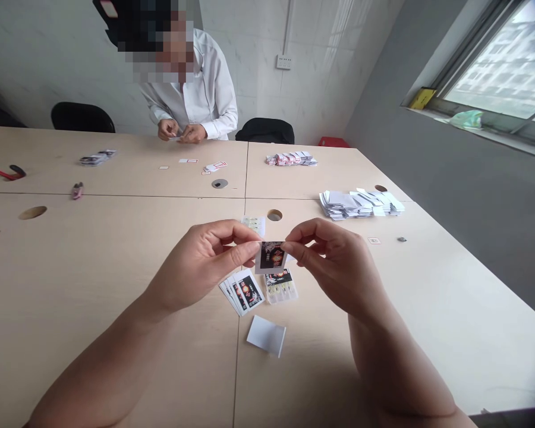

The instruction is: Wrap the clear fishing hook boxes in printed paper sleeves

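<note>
Between both hands a small printed card (271, 257), dark with a white border, is held up above the table. My left hand (205, 258) pinches its upper left corner, and my right hand (334, 258) pinches its upper right corner. Just below it lies a clear plastic case (283, 292) with small pieces in a row and a similar dark print at its top. To the left of the case is a fanned stack of printed cards (245, 292). A white folded card (266, 336) rests nearer to me. Behind my left fingers sits another clear case (254, 224), partly hidden.
Piles of white cards (361, 204) and red-edged cards (289, 159) lie to the far right. Across the wooden table (116, 285) a person in a white shirt (211, 83) handles something small. Pink clippers (77, 190) and a red-and-black tool (4, 172) lie at the left.
</note>
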Tool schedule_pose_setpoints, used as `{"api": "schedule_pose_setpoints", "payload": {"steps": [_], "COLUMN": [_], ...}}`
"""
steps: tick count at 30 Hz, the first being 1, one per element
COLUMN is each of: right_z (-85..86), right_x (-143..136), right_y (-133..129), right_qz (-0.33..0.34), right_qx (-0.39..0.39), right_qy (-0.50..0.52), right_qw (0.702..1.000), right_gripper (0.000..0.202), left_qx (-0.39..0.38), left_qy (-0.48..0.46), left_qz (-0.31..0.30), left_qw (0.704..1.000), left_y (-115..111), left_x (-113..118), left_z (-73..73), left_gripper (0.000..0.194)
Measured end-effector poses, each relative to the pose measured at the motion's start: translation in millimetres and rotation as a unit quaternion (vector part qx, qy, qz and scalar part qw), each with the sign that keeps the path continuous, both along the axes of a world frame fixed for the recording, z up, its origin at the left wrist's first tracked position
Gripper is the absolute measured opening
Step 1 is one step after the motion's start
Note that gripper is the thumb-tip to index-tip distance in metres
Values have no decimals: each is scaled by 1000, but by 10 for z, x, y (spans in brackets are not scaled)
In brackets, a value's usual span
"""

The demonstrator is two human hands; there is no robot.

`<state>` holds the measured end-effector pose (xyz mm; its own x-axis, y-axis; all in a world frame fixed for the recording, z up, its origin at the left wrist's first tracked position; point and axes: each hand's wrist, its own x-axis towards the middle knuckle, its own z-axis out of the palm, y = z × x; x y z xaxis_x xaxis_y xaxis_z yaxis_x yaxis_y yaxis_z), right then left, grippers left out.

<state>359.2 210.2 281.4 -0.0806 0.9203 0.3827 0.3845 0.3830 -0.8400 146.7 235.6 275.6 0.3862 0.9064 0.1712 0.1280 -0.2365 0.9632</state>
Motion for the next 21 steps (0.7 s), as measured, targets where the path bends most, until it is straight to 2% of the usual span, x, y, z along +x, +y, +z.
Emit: {"api": "schedule_pose_setpoints", "payload": {"steps": [8,17,21], "right_z": [-7,-78,-104], "right_x": [12,-9,-32], "right_y": [42,85,76], "right_qz": [-17,-55,-89], "right_qx": [25,90,98], "right_qy": [-11,-92,-133], "right_qw": [999,990,982], "right_gripper": [11,3,11], "left_qx": [-5,-56,-65], "left_qy": [-32,-6,-23], "left_qz": [-11,-20,-16], "left_qw": [999,998,997], "left_y": [68,94,113], "left_x": [6,36,57], "left_z": [-28,-60,-100], "left_gripper": [15,11,11]}}
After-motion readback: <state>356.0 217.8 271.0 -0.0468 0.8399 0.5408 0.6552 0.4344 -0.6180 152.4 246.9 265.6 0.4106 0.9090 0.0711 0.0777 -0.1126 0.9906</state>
